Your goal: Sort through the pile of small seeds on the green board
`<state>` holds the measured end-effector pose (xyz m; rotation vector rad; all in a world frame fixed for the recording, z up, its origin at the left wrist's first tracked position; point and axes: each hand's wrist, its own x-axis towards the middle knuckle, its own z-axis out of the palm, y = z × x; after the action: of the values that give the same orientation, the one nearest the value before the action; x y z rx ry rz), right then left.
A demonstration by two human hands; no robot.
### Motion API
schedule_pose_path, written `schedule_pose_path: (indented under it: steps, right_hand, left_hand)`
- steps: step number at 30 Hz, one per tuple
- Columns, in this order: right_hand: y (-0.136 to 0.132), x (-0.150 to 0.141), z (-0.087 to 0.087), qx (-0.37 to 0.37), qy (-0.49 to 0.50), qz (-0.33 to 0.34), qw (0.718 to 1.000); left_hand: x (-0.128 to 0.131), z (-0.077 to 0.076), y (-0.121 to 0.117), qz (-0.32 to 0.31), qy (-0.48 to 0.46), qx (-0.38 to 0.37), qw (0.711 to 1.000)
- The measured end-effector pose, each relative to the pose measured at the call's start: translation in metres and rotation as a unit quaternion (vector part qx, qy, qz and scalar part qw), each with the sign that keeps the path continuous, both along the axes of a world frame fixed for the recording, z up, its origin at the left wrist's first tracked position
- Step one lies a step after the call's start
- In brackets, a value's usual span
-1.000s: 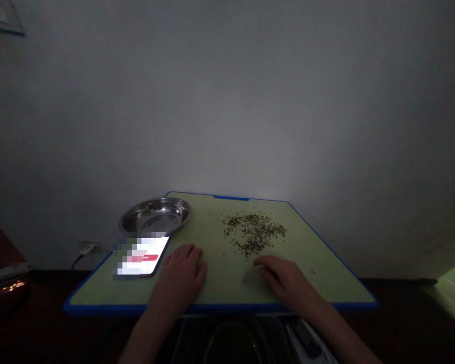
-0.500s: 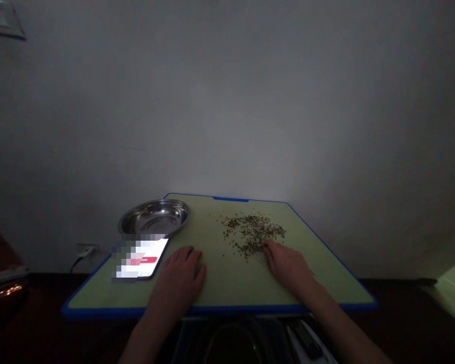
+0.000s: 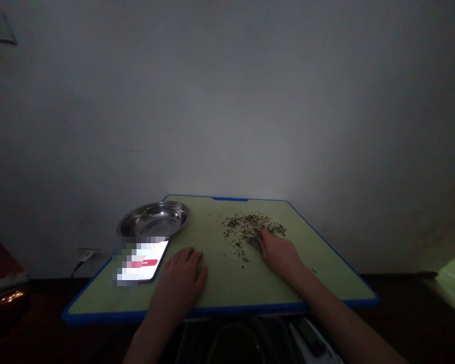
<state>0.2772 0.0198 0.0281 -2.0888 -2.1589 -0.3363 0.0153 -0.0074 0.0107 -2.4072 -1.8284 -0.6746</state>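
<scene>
Small dark-brown grains, like peppercorns (image 3: 246, 223), lie scattered over the far middle of the pale green tabletop (image 3: 220, 288). My right hand (image 3: 280, 252) is at the near right side of them, its fingertips pinched together among the grains. A greyish, see-through patch shows just left of those fingertips; I cannot make out what it is or what the pinch holds. Flat on the table rests my left hand (image 3: 184, 277), fingers loosely spread, holding nothing. It lies just right of a lit phone (image 3: 149, 262), part of which is blurred out.
A shallow steel basin (image 3: 153, 220) stands at the table's left edge, behind the phone. Blue trim borders the tabletop, and a grey wall (image 3: 227, 101) rises behind it. A small dark sliver (image 3: 314, 271) lies right of my right forearm. Dark objects sit below the front edge.
My right hand has moved slightly forward and left, further into the grains. The near part of the pile looks thinner, and the greyish patch now shows there. My left hand stays in place.
</scene>
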Motion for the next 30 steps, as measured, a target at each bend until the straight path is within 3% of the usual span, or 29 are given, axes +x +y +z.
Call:
schedule_pose_path:
  steps: [9, 15, 24, 30]
  right_hand:
    - [-0.026, 0.006, -0.006, 0.003, 0.017, 0.040, 0.999]
    - [-0.029, -0.009, -0.003, -0.010, 0.034, 0.070, 0.997]
    - [-0.036, 0.012, -0.008, -0.017, 0.042, 0.077, 0.996]
    - [-0.040, 0.003, -0.006, -0.013, 0.056, 0.104, 0.993]
  left_hand:
    - [0.003, 0.002, -0.003, 0.006, -0.001, -0.009, 1.000]
    - [0.003, 0.004, -0.004, 0.002, 0.000, -0.014, 1.000]
    - [0.003, 0.004, -0.005, 0.003, -0.008, -0.018, 1.000]
    - [0.003, 0.004, -0.004, 0.005, -0.007, -0.013, 1.000]
